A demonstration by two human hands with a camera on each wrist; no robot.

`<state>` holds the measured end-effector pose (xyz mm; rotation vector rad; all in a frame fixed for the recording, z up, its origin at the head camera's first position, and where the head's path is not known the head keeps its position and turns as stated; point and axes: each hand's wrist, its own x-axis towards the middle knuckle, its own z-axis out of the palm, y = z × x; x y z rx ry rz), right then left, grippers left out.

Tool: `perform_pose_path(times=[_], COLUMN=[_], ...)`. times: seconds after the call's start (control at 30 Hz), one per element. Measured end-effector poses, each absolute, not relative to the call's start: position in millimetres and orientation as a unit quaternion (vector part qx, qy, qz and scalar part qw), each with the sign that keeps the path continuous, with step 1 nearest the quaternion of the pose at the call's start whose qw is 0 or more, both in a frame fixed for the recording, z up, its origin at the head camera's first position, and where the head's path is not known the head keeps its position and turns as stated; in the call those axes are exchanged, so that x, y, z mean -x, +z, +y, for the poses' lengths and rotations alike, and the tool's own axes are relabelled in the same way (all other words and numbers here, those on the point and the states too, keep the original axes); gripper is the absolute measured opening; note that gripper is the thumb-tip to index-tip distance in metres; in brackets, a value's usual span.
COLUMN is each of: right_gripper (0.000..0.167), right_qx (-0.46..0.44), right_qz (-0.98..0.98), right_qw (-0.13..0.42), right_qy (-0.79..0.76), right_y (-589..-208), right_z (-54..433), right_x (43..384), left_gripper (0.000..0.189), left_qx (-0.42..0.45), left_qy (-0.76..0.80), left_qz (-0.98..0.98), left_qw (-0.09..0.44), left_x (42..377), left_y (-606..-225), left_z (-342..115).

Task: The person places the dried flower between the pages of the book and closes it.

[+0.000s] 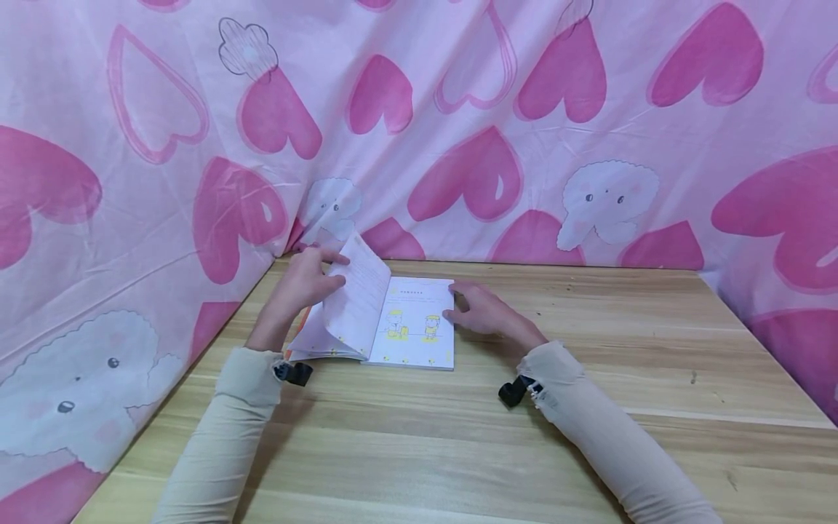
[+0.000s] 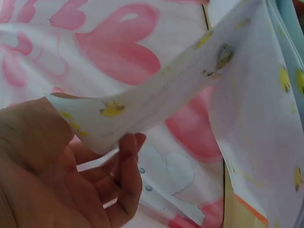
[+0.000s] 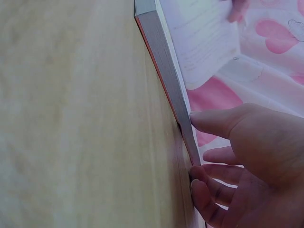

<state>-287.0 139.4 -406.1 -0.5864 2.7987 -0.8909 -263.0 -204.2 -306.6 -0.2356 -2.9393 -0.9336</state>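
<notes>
An open book point(image 1: 419, 346) with yellow cartoon drawings lies on the table. My left hand point(image 1: 301, 282) pinches a raised page point(image 1: 358, 295) near its outer edge, between thumb and fingers. That page point(image 2: 152, 107) bends upward in the left wrist view, and its corner covers part of the thumb. On the opposite side, my right hand point(image 1: 486, 309) holds the book's right edge. Its thumb rests at the top of the thick page block point(image 3: 166, 61) in the right wrist view, with curled fingers low against the edge by the orange-red cover.
The wooden table point(image 1: 406, 451) stretches to both sides and toward me. A pink cloth with hearts point(image 1: 468, 175) hangs behind and along the left. Small black cameras point(image 1: 513, 393) sit at both wrists.
</notes>
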Motion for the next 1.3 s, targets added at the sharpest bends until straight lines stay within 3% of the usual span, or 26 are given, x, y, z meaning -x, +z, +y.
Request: perform_pose_path(times=[0.23, 0.47, 1.0, 1.3], right_gripper=[0.07, 0.071, 0.072, 0.071], right_qx=[0.188, 0.184, 0.167, 0.169], right_qz=[0.934, 0.934, 0.937, 0.935], right_qw=[0.078, 0.078, 0.084, 0.084], right_qy=[-0.295, -0.297, -0.296, -0.302], right_y=[-404.7, -405.1, -405.6, -406.5], right_z=[139.2, 139.4, 137.6, 137.9], right_x=[286.2, 286.0, 285.9, 285.5], left_gripper=[0.035, 0.038, 0.039, 0.047], left_qx=[0.02, -0.031, -0.051, -0.011], left_qy=[-0.25, -0.186, -0.154, -0.113], left_qz=[-0.968, -0.981, -0.984, -0.993], left_qw=[0.013, -0.033, -0.074, -0.036], left_x=[263.5, 271.0, 275.9, 276.3], left_y=[-315.9, -335.0, -361.5, -368.8], left_z=[-210.6, -216.5, -205.2, -199.9])
